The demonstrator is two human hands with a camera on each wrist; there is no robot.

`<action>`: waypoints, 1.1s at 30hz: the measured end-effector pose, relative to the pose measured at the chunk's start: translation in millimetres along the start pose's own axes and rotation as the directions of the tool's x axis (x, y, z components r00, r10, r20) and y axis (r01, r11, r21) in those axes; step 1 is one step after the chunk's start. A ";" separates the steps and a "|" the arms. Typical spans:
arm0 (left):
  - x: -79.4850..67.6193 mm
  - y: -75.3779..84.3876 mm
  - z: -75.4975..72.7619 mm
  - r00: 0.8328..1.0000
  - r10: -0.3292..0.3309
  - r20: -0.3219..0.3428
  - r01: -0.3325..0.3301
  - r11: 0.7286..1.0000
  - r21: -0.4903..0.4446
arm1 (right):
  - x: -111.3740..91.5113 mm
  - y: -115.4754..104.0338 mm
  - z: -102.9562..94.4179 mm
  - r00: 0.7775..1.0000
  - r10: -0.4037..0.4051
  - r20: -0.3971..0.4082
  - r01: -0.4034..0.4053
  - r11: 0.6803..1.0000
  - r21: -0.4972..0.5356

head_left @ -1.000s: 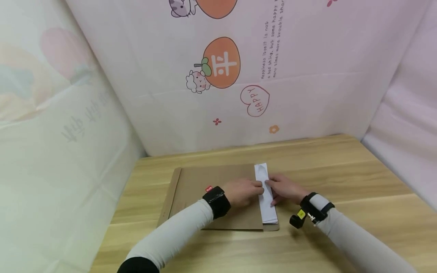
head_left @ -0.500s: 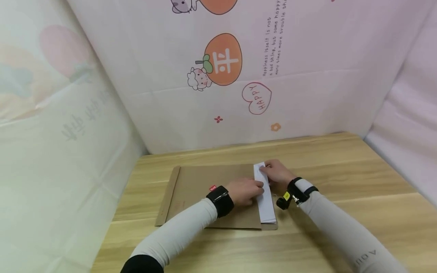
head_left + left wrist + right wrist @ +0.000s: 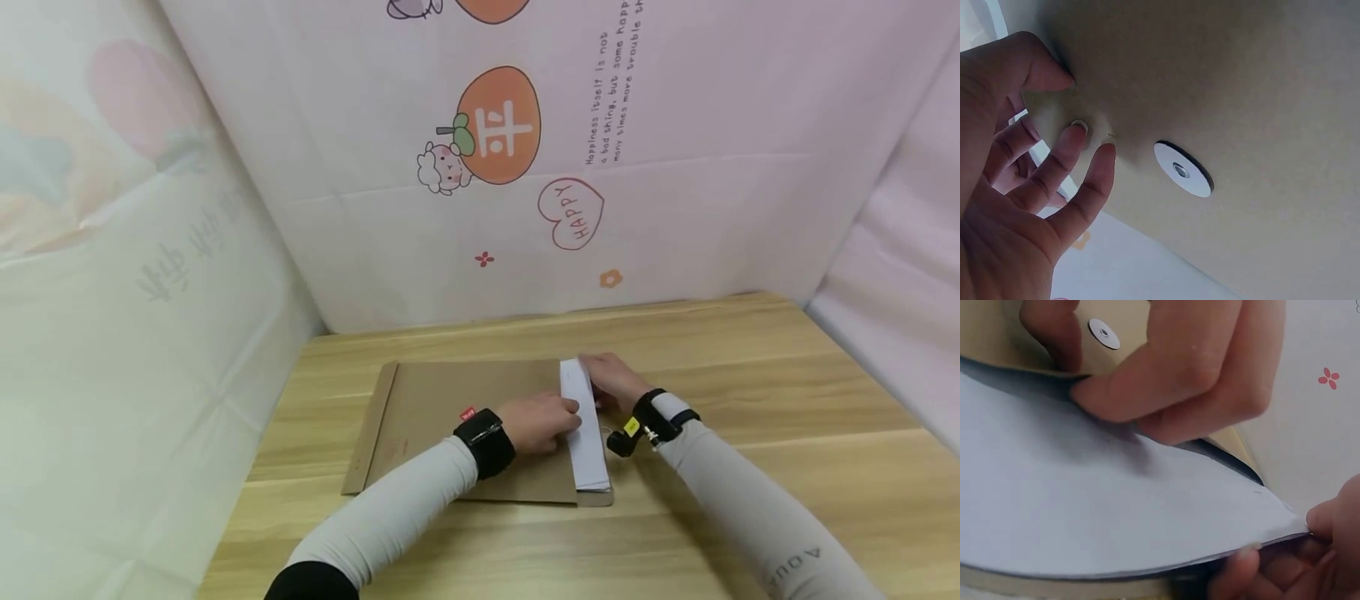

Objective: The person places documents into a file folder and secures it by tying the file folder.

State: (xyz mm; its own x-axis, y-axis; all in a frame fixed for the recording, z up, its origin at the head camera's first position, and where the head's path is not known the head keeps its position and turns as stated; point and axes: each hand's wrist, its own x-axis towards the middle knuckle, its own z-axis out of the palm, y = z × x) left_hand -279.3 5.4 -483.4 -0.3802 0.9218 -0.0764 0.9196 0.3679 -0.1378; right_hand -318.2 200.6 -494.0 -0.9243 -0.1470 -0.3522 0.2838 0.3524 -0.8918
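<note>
A brown kraft document envelope [image 3: 465, 383] lies flat on the table, its open end to the right. White paper sheets [image 3: 587, 442] stick out of that end as a narrow strip. My left hand [image 3: 536, 423] pinches the envelope's upper edge at the opening; the right wrist view shows its fingers [image 3: 1197, 369] curled over that edge, above the paper. At the far right corner, my right hand [image 3: 615, 379] grips the sheets, thumb on top and fingers beneath. A white tie button [image 3: 1194, 172] with a metal rivet sits on the envelope near my left fingers.
The wood-grain table [image 3: 705, 367] extends around the envelope. A printed white cloth [image 3: 420, 275] hangs behind it, with more pale cloth [image 3: 202, 375] at the left side. A red label [image 3: 468, 413] shows beside the left wrist strap.
My right hand has moved from the middle of the paper's right edge to its far corner, and its thumb has slid to the edge. The left hand stays at the envelope's opening.
</note>
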 end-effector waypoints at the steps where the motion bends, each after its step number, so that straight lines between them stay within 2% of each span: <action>1: -0.5 -0.8 0.0 1.000 0.001 -0.005 -0.002 1.000 -0.008 | -0.9 -0.5 -0.8 1.000 0.010 0.009 -0.009 1.000 -0.002; 5: -1.8 -2.0 -0.6 1.000 0.002 -0.021 -0.003 0.999 -0.046 | -12.0 -0.5 -5.1 0.998 0.031 0.062 -0.029 0.999 -0.038; 8: -2.2 -1.7 -3.4 0.999 -0.011 -0.035 0.009 0.998 -0.060 | -27.3 1.6 -8.6 0.992 -0.002 0.122 0.009 0.999 -0.051; 12: -1.5 -1.5 -8.3 0.999 -0.035 -0.031 0.033 0.998 -0.046 | -50.7 5.5 -10.3 0.982 -0.054 0.183 0.063 0.997 -0.043; 17: 2.3 -3.5 -8.6 0.996 -0.086 0.002 0.086 0.996 -0.008 | -70.2 10.7 -4.0 0.965 -0.063 0.256 0.066 0.998 -0.004; 21: 2.2 -6.5 -8.9 0.994 -0.110 -0.001 0.109 0.994 0.017 | -75.0 14.7 1.6 0.965 -0.059 0.257 0.050 0.998 0.042; 27: -1.6 -10.6 -12.0 0.994 -0.087 -0.059 0.089 0.996 0.028 | -75.8 21.6 4.4 0.961 -0.081 0.265 0.062 0.995 0.078; 33: -5.1 -12.7 -21.5 0.991 -0.072 -0.114 0.077 0.996 0.040 | -74.8 20.6 8.3 0.943 -0.155 0.294 0.132 0.986 0.099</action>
State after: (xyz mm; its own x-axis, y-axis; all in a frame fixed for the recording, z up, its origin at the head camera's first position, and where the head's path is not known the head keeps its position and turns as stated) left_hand -286.9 -1.4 -460.0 -0.4313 0.9010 0.0467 0.8831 0.4322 -0.1826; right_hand -241.1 211.2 -488.4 -0.8408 -0.4650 -0.2772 0.1834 0.2370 -0.9540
